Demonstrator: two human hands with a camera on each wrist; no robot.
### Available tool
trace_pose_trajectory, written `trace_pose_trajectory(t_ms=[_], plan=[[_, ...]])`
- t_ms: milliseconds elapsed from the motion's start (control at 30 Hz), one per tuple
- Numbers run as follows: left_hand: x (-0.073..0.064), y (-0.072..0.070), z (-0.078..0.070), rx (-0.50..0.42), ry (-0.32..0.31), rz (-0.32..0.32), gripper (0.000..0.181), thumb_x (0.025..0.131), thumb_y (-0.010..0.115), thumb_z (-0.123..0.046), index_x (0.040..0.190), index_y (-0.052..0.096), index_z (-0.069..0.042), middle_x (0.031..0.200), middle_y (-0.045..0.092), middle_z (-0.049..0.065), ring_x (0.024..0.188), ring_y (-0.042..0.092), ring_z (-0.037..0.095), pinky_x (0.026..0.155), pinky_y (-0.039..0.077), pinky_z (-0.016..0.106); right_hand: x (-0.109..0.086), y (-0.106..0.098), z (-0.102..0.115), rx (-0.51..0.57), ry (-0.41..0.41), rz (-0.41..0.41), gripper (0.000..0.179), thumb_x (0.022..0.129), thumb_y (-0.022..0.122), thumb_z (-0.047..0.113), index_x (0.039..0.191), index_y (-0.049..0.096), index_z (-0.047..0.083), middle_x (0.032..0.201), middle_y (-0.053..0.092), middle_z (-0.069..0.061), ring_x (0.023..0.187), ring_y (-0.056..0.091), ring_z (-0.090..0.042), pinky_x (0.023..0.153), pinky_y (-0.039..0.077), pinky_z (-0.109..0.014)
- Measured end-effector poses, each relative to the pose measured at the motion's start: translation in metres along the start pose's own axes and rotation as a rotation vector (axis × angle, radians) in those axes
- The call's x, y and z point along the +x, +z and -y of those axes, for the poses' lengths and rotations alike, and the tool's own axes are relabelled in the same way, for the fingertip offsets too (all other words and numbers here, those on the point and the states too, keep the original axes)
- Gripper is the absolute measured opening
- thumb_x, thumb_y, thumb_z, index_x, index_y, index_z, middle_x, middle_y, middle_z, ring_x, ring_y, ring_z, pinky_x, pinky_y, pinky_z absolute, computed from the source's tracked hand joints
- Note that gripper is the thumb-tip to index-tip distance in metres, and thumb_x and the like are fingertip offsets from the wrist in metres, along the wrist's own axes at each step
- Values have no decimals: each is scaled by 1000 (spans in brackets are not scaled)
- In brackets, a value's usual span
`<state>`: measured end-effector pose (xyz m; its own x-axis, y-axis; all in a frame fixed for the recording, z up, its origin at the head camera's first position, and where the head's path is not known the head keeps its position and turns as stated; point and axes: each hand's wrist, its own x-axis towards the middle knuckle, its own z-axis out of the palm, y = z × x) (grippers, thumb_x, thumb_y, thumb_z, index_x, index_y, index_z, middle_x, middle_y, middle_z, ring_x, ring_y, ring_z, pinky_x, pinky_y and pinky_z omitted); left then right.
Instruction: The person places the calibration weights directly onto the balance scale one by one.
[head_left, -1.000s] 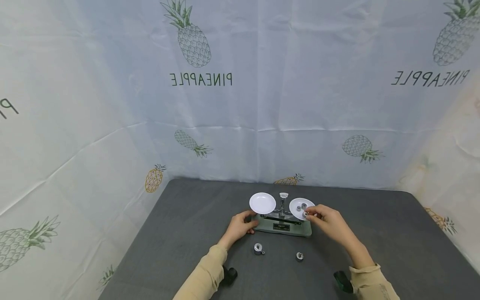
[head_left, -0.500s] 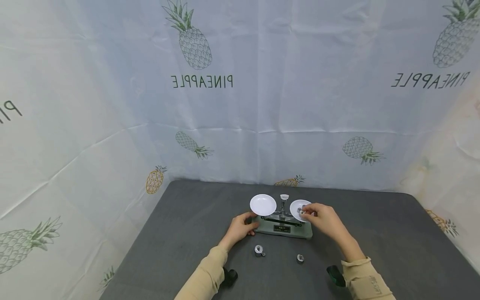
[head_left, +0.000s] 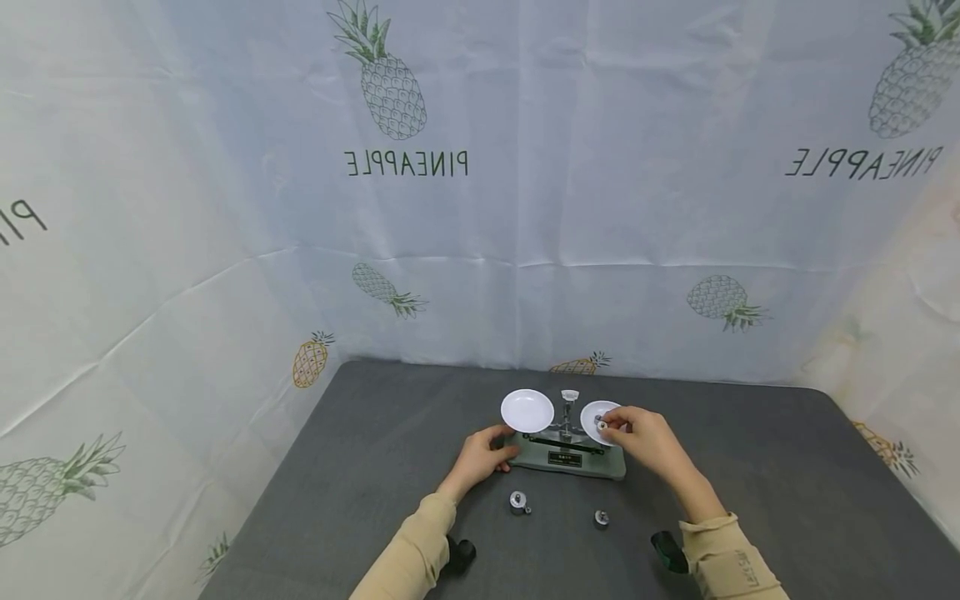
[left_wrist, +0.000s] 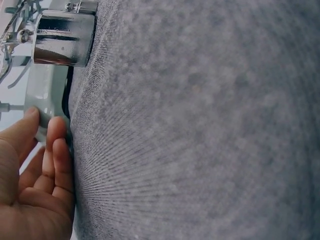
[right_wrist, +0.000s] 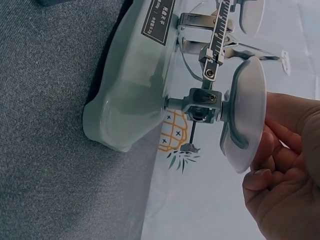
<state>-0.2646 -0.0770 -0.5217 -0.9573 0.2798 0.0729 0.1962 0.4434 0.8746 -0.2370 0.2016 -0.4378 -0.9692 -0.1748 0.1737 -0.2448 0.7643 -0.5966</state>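
A balance scale with a pale green base (head_left: 567, 461) and two white pans stands on the table. At its left end my left hand (head_left: 478, 454) grips the base, thumb on top and fingers against the front side, as the left wrist view (left_wrist: 37, 185) shows. My right hand (head_left: 651, 442) is at the right pan (head_left: 590, 410), thumb and forefinger pinching a small metal weight (head_left: 602, 425) over it. Another small weight lies in that pan, partly behind the fingertips. In the right wrist view the pan (right_wrist: 252, 110) hides the fingertips and weights. The left pan (head_left: 527, 411) holds nothing.
In front of the scale, a larger metal weight (head_left: 517, 502) stands with a tiny one (head_left: 528, 510) beside it. Further right is another metal weight (head_left: 602, 519). The grey table (head_left: 360, 467) meets a pineapple-print curtain (head_left: 480, 317) at the back.
My right hand has moved left over the right pan with the small weight, then nearly stopped. The left hand keeps its grip on the scale's base.
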Motion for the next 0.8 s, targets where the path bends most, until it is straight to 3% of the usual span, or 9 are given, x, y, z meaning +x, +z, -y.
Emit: trace_pose_trajectory(t_ms=[800], plan=[[0, 1, 1, 1, 6, -6, 36, 85, 68, -18, 117, 61, -4, 67, 65, 10, 51, 59, 9, 50, 46, 20, -5, 0, 1, 29, -33, -53, 20, 83, 69, 12, 102, 68, 4, 89, 68, -6, 64, 47, -6, 53, 38, -22]])
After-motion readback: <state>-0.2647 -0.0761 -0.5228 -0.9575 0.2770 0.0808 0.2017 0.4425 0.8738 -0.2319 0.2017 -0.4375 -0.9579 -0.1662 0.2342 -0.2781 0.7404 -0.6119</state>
